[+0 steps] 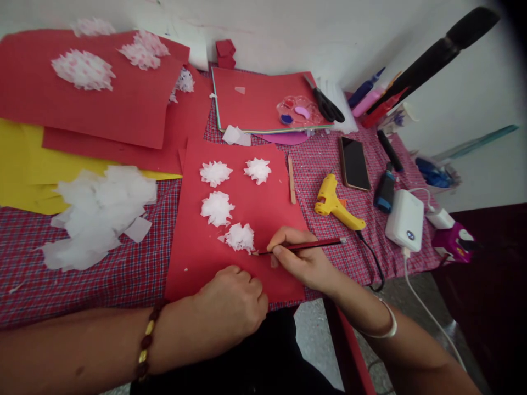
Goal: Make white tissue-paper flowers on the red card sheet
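Note:
A red sheet of paper [197, 258] lies at the table's front edge with several ruffled white paper tufts on it. My right hand [302, 260] grips a red and black pencil [304, 246] between thumb and fingers. Its tip meets the sheet beside the lowest white tuft [241, 237]. Curled up near the sheet's front edge, my left hand [233, 299] shows only its back and knuckles, and whatever its fingers may enclose is hidden. Higher on the sheet are three more tufts, among them one [217, 208] at the left. A flat wooden stick [291, 178] lies along the sheet's right edge.
At the left is a heap of white paper squares [99, 214], below red sheets [135, 120] bearing tufts. A yellow glue gun [335, 203], phone [354, 163] and white power bank [405, 220] lie to the right. Scissors [325, 104] and a paint palette [298, 112] are farther back.

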The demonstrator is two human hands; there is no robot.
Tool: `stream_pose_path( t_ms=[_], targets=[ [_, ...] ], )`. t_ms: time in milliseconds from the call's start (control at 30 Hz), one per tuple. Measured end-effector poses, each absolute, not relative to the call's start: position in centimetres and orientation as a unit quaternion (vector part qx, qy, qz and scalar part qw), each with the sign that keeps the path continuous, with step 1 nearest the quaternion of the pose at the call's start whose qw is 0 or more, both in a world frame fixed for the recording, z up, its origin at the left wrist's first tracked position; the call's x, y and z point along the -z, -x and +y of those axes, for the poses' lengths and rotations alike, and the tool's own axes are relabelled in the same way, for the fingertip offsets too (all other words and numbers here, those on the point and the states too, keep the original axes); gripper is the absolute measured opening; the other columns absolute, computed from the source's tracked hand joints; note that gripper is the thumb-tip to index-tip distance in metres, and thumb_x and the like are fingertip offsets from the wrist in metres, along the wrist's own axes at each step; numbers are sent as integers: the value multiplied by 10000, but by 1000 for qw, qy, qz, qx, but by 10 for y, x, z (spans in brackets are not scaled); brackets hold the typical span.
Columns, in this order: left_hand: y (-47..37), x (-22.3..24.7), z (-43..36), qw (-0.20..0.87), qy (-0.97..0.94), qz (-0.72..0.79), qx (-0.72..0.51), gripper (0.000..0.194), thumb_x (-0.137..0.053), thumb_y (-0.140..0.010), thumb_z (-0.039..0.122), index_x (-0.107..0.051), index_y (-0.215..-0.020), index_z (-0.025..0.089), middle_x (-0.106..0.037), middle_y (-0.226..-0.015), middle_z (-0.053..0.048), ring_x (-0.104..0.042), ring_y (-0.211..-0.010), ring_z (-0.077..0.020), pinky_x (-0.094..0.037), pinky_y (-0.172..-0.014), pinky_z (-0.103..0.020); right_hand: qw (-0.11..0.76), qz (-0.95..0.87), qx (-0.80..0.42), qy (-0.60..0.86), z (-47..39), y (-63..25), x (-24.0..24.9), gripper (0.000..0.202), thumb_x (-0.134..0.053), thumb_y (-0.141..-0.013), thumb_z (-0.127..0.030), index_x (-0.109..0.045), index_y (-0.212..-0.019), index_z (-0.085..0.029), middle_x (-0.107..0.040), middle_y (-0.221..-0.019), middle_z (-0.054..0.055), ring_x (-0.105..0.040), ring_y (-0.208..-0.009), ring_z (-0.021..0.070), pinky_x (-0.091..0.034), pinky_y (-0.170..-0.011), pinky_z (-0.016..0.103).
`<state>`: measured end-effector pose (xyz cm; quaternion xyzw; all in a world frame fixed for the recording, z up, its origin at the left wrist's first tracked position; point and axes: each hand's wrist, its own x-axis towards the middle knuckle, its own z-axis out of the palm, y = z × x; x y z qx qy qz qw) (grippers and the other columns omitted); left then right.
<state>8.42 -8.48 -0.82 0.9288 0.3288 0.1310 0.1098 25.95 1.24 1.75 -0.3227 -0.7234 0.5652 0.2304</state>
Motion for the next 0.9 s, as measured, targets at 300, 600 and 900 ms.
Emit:
stream_pose_path(
  t_ms=[300, 600, 900],
  targets=[
    [-84, 9, -85, 115, -927, 331, -137, 93, -594, -787, 157, -571, -699, 177, -580, -606, -18, -511, -531, -163, -331, -513, -309, 226, -741, -540, 329, 13, -259, -18, 114, -477, -859, -137, -566, -801, -179, -560, -645, -20, -528, -557, 99, -420, -523, 214],
    [-84, 7, -84, 104, -929, 330, -134, 92, -632, -771, 182, -570, -703, 180, -582, -607, -16, -508, -521, -175, -329, -493, -308, 244, -752, -522, 320, 14, -259, -19, 135, -472, -847, -108, -566, -780, -177, -546, -652, -21, -511, -566, 95, -407, -528, 216],
    [-84, 8, -84, 104, -927, 330, -143, 97, -638, -767, 193, -562, -707, 185, -579, -615, -12, -506, -521, -180, -333, -490, -309, 254, -728, -533, 349, 16, -258, -24, 147, -462, -799, -115, -551, -703, -183, -520, -593, -22, -474, -519, 97, -362, -469, 216]
  ],
)
